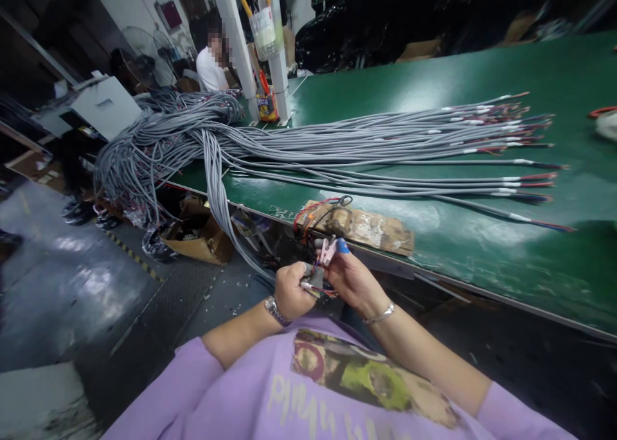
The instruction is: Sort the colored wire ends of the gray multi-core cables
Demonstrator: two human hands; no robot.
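Observation:
My left hand (293,292) is closed around the ends of several grey cables (245,257), which hang off the bench and run up into it. Thin coloured wires (329,292) and a white sleeve stick out from that fist. Close beside it, my right hand (354,282) has its fingers curled in, with a blue cover on one fingertip. A small pale-pink clip-like piece (328,252) sits between those fingers; its exact kind is unclear. Just beyond the hands, a worn wooden block (359,227) with red and black leads lies at the bench edge.
Many grey cables (337,141) with stripped coloured ends lie across the green bench (482,247) and heap up at the left. White posts (236,42) rise from the bench. A cardboard box (202,237) stands below. A person in white (211,67) is farther back.

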